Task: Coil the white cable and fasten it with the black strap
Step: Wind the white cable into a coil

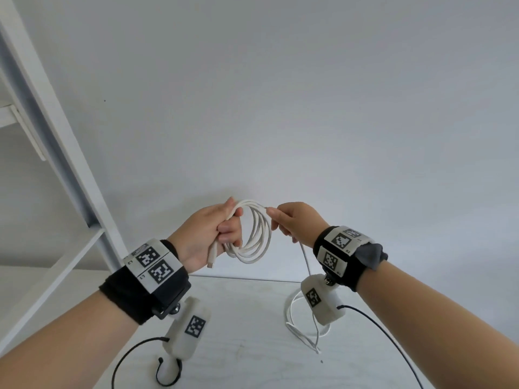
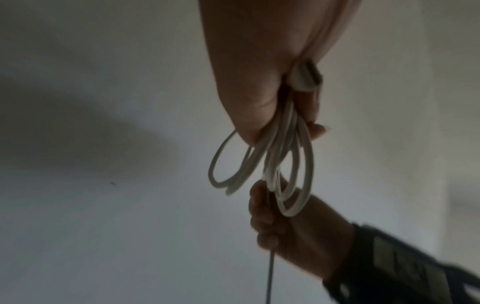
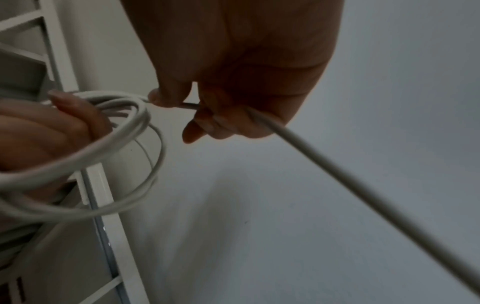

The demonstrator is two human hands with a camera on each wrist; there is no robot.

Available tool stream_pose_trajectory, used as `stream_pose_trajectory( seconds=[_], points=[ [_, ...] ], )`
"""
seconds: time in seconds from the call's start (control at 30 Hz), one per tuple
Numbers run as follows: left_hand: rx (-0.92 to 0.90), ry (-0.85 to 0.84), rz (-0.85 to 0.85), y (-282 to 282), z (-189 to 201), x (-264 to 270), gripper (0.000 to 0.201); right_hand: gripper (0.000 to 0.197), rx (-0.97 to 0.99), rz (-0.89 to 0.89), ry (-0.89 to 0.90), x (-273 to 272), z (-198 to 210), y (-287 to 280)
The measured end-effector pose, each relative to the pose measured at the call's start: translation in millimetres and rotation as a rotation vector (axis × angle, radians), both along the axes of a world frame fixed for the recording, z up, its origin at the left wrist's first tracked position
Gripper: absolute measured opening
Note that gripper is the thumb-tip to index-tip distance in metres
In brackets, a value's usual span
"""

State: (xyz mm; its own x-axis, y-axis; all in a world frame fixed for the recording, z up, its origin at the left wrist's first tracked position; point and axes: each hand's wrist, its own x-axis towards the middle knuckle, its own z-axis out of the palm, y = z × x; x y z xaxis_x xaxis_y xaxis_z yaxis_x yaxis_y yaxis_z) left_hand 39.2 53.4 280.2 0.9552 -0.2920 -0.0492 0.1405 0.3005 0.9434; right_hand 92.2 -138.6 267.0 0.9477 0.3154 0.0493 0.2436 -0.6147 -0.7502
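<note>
While the coiling looks mostly done, it isn't finished: from the head view the left hand (image 1: 209,234) grips a bundle of several loops of the white cable (image 1: 257,231), plug end (image 1: 212,256) hanging out at 6 o'clock of the fist. At 3 o'clock of the loops, the right hand (image 1: 295,220) pinches the loose run, which drops to a slack pile still lying on the table (image 1: 252,318). So I'd say a few wraps remain, and I can't spot the black strap anywhere, so fastening is all still ahead.

Left wrist view adds what the head misses: the loops fan out unevenly below the fist, and the plug sits tucked against the palm.

Right wrist view gives the pinch up close, thumb (image 3: 161,98) and curled fingers closed on the cable, the tail running off to 4 o'clock. A white shelf frame (image 3: 103,195) stands behind.
</note>
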Motion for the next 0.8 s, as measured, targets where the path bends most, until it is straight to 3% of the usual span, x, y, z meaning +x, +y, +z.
stream_pose_trajectory(
  seconds=[0.17, 0.27, 0.4, 0.5, 0.6, 0.8],
  points=[
    [-0.41, 0.114, 0.148, 21.6, 6.0, 24.5, 0.034, 0.027, 0.051, 0.017, 0.16, -4.4, -31.5, -15.3],
    [-0.475, 0.111, 0.312, 39.1, 10.2, 41.4, 0.037, 0.022, -0.057, 0.04, 0.177, -13.2, -45.7, -26.3],
    [-0.454, 0.106, 0.442, 40.4, 8.5, 54.5, 0.039, 0.025, -0.36, 0.156, 0.116, -28.9, -52.9, -22.2],
    [-0.36, 0.029, 0.475, 26.1, 3.9, 57.4, 0.038, 0.034, -0.526, 0.239, 0.02, -43.7, -47.2, -7.7],
    [-0.235, -0.054, 0.487, 14.8, -2.3, 55.4, 0.034, 0.033, -0.525, 0.264, -0.087, -57.9, -34.1, 5.6],
    [0.462, -0.247, 0.459, 1.3, -7.8, 37.8, 0.023, 0.02, -0.495, 0.289, -0.195, -65.9, -6.0, 17.7]
  ],
)
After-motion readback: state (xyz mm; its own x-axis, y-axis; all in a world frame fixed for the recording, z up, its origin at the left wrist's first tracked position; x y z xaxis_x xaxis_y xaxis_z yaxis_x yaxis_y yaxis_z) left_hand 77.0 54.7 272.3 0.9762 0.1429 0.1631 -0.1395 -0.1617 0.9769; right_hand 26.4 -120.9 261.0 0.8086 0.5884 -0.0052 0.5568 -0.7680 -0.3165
